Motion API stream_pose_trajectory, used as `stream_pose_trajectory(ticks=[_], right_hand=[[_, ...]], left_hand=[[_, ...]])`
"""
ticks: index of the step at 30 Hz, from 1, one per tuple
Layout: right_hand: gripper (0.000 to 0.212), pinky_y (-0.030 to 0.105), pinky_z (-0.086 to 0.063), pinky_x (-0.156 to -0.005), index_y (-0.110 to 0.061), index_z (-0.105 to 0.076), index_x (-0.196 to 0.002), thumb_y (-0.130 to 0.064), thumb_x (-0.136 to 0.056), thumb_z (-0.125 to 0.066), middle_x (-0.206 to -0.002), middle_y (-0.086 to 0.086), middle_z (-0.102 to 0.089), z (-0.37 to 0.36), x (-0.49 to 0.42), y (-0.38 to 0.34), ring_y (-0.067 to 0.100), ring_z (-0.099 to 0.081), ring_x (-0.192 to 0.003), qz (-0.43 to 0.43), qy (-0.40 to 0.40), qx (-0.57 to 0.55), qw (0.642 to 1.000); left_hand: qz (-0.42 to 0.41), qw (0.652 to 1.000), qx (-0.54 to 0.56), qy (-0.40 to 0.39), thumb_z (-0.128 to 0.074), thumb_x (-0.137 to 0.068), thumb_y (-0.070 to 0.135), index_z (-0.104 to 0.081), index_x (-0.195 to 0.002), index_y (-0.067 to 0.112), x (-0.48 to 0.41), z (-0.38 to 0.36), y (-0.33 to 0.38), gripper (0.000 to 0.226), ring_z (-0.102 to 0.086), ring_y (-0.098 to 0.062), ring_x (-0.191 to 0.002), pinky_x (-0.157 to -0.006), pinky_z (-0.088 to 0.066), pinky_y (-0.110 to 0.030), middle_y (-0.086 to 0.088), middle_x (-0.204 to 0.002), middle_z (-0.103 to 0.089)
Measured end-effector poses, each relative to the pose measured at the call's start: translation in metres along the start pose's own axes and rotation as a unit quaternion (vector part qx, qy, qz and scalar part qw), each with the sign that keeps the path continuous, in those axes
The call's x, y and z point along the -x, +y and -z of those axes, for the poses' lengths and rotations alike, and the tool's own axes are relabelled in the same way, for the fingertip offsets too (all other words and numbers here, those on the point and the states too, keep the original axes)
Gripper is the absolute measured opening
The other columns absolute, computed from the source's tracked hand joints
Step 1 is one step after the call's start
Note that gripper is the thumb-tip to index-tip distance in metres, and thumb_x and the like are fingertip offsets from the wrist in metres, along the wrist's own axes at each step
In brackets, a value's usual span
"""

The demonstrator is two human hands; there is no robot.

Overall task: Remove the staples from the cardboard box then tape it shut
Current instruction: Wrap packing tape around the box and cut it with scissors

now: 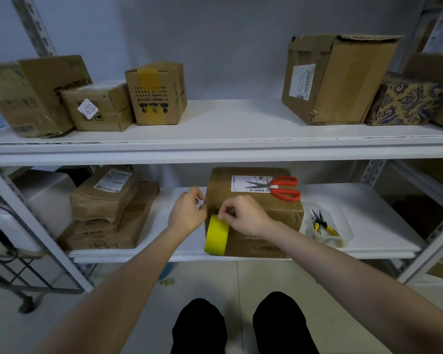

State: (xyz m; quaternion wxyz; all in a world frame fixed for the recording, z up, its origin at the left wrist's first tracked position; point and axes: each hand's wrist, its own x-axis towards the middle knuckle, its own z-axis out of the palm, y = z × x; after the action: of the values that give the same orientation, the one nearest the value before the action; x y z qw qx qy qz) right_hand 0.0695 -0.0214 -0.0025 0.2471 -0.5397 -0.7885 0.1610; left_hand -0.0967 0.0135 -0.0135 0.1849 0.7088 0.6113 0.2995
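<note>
The fingers (223, 212) of the right hand (243, 217) were drawn together in a pinch on the top rim of a wide roll of yellow tape (216, 235), with the thumb and forefinger closed on it and the others curled in behind. The roll stood on its edge, its lower side down at the front lip of the shelf, and it was pressed against the front left corner of the brown cardboard box (261, 213).

The left hand (187, 212) was just beside it at the box's upper left edge. Its fingers were curled inward with the tips close together. Whether they had hold of anything I could not tell from where I stood.

The box sat in the middle of the lower white metal shelf (356, 208). A white printed shipping label (248, 183) was stuck on its top, and a pair of red-handled scissors (279, 187) lay across the label's right end, blades pointing left. Right beside the box on its right was a shallow clear plastic tray (348, 236) holding yellow-handled pliers (320, 222). Off to the left, apart from the box, a stack of brown wrapped parcels (108, 210) leaned a little.

Above, the upper white shelf (228, 123) carried more cardboard cartons — three bunched at the left, a larger one at the right next to a blue-and-gold patterned box (407, 100). Below the arms were pale floor tiles and the person's dark-clad legs (200, 328).
</note>
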Motion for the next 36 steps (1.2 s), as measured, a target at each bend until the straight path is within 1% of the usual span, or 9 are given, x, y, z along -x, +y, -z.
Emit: stream_pose_trajectory(ticks=[1,3,5,9,12,17,22,30,36], right_hand=[[0.008,0.032,-0.051,-0.069,-0.02,-0.071,-0.081,-0.023,-0.087,-0.067,-0.079,-0.003,-0.068,0.001,-0.003,-0.001,0.015,-0.061,-0.075,-0.007,0.009,-0.008,1.0],[0.008,0.029,-0.048,-0.067,-0.021,-0.07,-0.08,-0.022,-0.087,-0.066,-0.076,-0.004,-0.066,0.002,-0.01,-0.005,0.014,-0.06,-0.073,-0.016,0.027,-0.018,0.999],[0.008,0.025,-0.041,-0.064,-0.02,-0.068,-0.08,-0.02,-0.087,-0.065,-0.074,-0.007,-0.063,0.002,-0.016,-0.008,0.012,-0.057,-0.071,-0.025,0.05,-0.031,0.998],[0.008,0.021,-0.035,-0.065,-0.019,-0.068,-0.08,-0.021,-0.087,-0.066,-0.077,-0.005,-0.065,-0.004,-0.017,-0.013,0.012,-0.057,-0.075,-0.054,0.065,-0.028,0.996],[0.01,0.022,-0.035,-0.067,-0.016,-0.07,-0.081,-0.021,-0.088,-0.065,-0.085,0.001,-0.07,-0.006,-0.021,-0.01,0.016,-0.059,-0.081,-0.091,0.076,-0.004,0.993],[0.013,0.023,-0.039,-0.069,-0.013,-0.072,-0.082,-0.022,-0.089,-0.065,-0.09,0.006,-0.071,-0.008,-0.032,-0.004,0.021,-0.063,-0.089,-0.16,0.09,-0.018,0.983],[0.01,0.03,-0.047,-0.077,-0.017,-0.069,-0.081,-0.017,-0.089,-0.064,-0.093,0.005,-0.071,0.004,-0.055,-0.005,0.025,-0.064,-0.095,-0.162,0.1,0.011,0.982],[0.009,0.032,-0.048,-0.076,-0.018,-0.07,-0.086,-0.022,-0.09,-0.063,-0.096,0.005,-0.072,-0.006,-0.082,-0.002,0.027,-0.064,-0.098,-0.147,0.087,0.046,0.984],[0.009,0.036,-0.052,-0.079,-0.018,-0.071,-0.086,-0.025,-0.089,-0.065,-0.095,0.004,-0.072,-0.018,-0.086,0.004,0.026,-0.065,-0.093,-0.138,0.067,0.053,0.987]], left_hand=[[0.051,0.996,0.078,-0.008,-0.056,-0.092,0.027,-0.048,-0.092,0.018,0.002,0.004,0.004,0.013,-0.058,-0.022,-0.075,-0.063,-0.045,-0.029,-0.005,-0.084,-0.06],[0.159,0.959,0.209,-0.108,-0.05,-0.094,0.044,-0.051,-0.095,0.015,0.008,0.013,0.01,0.03,-0.063,-0.026,-0.08,-0.075,-0.05,-0.036,-0.01,-0.085,-0.063],[0.188,0.929,0.249,-0.199,-0.053,-0.091,0.048,-0.053,-0.103,0.015,0.016,0.016,0.009,0.035,-0.063,-0.027,-0.091,-0.078,-0.052,-0.038,-0.01,-0.096,-0.063],[0.114,0.949,0.239,-0.168,-0.065,-0.089,0.027,-0.056,-0.087,0.014,0.03,0.013,0.002,0.016,-0.056,-0.016,-0.077,-0.06,-0.044,-0.021,-0.003,-0.082,-0.058],[0.101,0.949,0.249,-0.167,-0.066,-0.088,0.023,-0.059,-0.073,0.015,0.041,0.011,0.007,0.018,-0.053,-0.009,-0.064,-0.053,-0.041,-0.014,0.0,-0.071,-0.058],[0.117,0.948,0.235,-0.182,-0.072,-0.083,0.018,-0.064,-0.086,0.006,0.046,0.014,0.009,0.015,-0.057,-0.015,-0.07,-0.061,-0.045,-0.021,-0.007,-0.079,-0.062],[0.184,0.896,0.341,-0.217,-0.067,-0.088,0.019,-0.059,-0.084,0.004,0.057,0.015,0.004,0.018,-0.06,-0.02,-0.05,-0.053,-0.052,-0.027,-0.014,-0.069,-0.065],[0.245,0.839,0.445,-0.195,-0.064,-0.09,0.017,-0.057,-0.103,-0.006,0.045,0.007,0.004,0.028,-0.063,-0.029,-0.061,-0.065,-0.056,-0.039,-0.019,-0.072,-0.064],[0.27,0.843,0.425,-0.188,-0.065,-0.089,0.018,-0.055,-0.109,-0.009,0.042,-0.001,-0.003,0.035,-0.064,-0.026,-0.057,-0.055,-0.055,-0.032,-0.02,-0.074,-0.064]])
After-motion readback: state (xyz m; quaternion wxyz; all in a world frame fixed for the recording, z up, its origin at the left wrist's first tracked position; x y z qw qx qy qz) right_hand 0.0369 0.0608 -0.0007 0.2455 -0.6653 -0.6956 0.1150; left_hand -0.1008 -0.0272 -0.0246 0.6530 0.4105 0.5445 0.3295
